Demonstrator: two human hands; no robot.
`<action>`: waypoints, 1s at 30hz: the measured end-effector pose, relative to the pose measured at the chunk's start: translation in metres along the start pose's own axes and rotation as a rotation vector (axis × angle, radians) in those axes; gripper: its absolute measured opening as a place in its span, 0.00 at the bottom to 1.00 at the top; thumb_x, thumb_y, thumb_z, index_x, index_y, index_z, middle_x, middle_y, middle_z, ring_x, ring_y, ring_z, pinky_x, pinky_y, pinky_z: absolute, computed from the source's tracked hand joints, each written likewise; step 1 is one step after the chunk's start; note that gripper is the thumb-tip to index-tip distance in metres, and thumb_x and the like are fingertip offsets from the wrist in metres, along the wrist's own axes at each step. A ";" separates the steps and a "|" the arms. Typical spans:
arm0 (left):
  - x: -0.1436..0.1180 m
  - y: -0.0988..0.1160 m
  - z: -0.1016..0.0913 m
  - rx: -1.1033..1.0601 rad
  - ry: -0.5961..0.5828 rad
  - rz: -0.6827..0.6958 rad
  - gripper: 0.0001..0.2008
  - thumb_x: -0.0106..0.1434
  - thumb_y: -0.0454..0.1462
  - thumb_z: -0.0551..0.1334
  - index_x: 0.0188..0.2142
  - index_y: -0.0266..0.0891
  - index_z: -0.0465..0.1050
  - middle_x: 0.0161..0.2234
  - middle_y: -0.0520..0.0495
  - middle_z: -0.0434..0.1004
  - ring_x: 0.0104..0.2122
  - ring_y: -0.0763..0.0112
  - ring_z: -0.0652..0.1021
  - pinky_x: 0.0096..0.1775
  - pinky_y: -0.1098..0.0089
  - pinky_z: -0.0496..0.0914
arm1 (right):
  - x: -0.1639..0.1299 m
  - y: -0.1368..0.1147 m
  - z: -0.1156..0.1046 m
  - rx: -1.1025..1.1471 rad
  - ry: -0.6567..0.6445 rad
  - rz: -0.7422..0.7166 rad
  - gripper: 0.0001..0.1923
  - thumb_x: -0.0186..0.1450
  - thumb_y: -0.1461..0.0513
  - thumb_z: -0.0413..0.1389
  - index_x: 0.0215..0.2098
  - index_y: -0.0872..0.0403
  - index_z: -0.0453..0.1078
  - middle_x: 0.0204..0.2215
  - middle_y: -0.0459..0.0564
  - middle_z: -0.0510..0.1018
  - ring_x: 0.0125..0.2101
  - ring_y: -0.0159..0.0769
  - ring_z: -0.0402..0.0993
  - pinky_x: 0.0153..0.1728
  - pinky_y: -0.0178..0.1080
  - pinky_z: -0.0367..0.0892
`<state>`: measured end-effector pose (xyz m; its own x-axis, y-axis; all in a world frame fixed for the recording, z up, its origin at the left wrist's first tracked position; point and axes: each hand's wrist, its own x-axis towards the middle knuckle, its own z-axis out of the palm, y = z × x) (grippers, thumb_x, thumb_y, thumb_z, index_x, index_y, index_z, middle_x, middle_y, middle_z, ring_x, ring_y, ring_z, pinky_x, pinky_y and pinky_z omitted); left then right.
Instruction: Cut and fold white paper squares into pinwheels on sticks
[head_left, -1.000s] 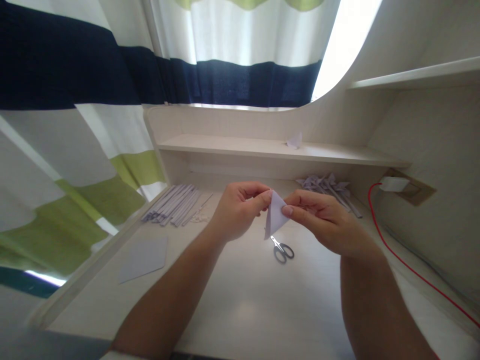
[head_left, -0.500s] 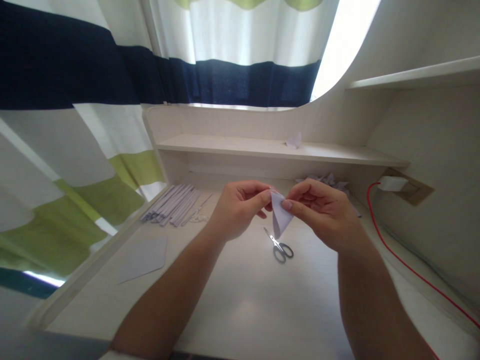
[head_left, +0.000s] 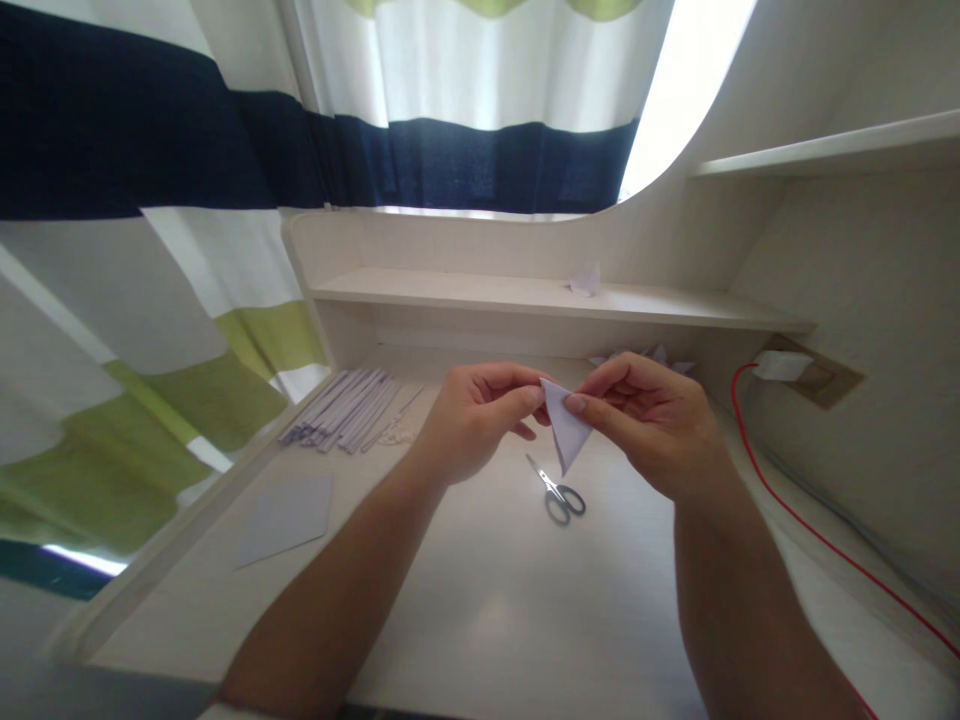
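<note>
— Where's our folded paper triangle (head_left: 566, 430)?

— Up off the worktop (head_left: 480, 600), pinched at its top edge between both hands: left hand (head_left: 472, 420) fingers on its left corner, right hand (head_left: 652, 425) fingers on the right. Its point hangs down toward the scissors (head_left: 556, 492).

— Farther back?

— Paper strips (head_left: 345, 408) to the left, folded pieces (head_left: 645, 355) behind our right hand; no containers.

Left hand (head_left: 472, 420) and right hand (head_left: 652, 425) pinch a folded paper triangle (head_left: 566, 430) between them, above scissors (head_left: 556, 492) lying on the tabletop (head_left: 487, 600).
</note>
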<state>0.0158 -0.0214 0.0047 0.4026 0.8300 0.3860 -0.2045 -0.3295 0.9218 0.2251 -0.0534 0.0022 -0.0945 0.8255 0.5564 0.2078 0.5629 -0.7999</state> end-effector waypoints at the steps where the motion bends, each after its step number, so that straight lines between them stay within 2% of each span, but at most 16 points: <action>1: 0.000 0.000 0.000 0.005 0.001 0.003 0.08 0.63 0.38 0.69 0.39 0.37 0.86 0.32 0.44 0.85 0.33 0.67 0.83 0.31 0.72 0.80 | 0.000 0.000 0.000 -0.014 0.005 -0.003 0.11 0.64 0.55 0.71 0.34 0.50 0.77 0.29 0.47 0.80 0.30 0.37 0.77 0.31 0.40 0.75; 7: -0.001 -0.001 0.002 0.095 0.020 0.048 0.11 0.62 0.42 0.73 0.40 0.39 0.87 0.35 0.45 0.87 0.34 0.67 0.84 0.33 0.73 0.80 | -0.001 -0.004 0.001 -0.116 0.025 -0.073 0.09 0.65 0.55 0.70 0.33 0.50 0.77 0.29 0.47 0.80 0.30 0.36 0.77 0.33 0.40 0.75; 11: -0.001 -0.001 0.004 0.163 0.065 0.086 0.12 0.64 0.45 0.72 0.39 0.38 0.87 0.34 0.44 0.87 0.33 0.67 0.84 0.33 0.71 0.81 | -0.001 -0.005 0.001 -0.174 0.025 -0.101 0.09 0.66 0.55 0.69 0.34 0.49 0.78 0.30 0.47 0.81 0.30 0.37 0.77 0.34 0.41 0.76; 18: -0.002 -0.003 0.004 0.175 0.075 0.105 0.12 0.65 0.44 0.71 0.40 0.39 0.87 0.35 0.45 0.87 0.34 0.67 0.84 0.34 0.71 0.81 | -0.002 -0.003 0.002 -0.253 0.039 -0.133 0.08 0.67 0.54 0.67 0.35 0.49 0.77 0.31 0.48 0.82 0.32 0.39 0.78 0.35 0.43 0.76; 24: -0.001 -0.004 0.002 0.113 0.044 0.082 0.10 0.64 0.42 0.72 0.42 0.39 0.86 0.37 0.45 0.87 0.36 0.66 0.84 0.35 0.71 0.81 | -0.002 -0.006 0.004 -0.206 0.024 -0.132 0.05 0.68 0.57 0.67 0.38 0.49 0.79 0.32 0.48 0.82 0.33 0.38 0.78 0.34 0.41 0.77; 30: 0.000 -0.001 0.001 0.071 0.038 0.058 0.13 0.63 0.44 0.73 0.41 0.38 0.86 0.35 0.44 0.87 0.35 0.65 0.84 0.34 0.71 0.81 | -0.002 -0.006 0.005 -0.152 0.058 -0.117 0.05 0.67 0.58 0.68 0.39 0.49 0.79 0.33 0.48 0.82 0.32 0.37 0.78 0.33 0.40 0.77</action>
<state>0.0170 -0.0209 0.0037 0.3575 0.8246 0.4385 -0.1627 -0.4074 0.8986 0.2193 -0.0584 0.0048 -0.0709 0.7489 0.6589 0.3435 0.6384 -0.6888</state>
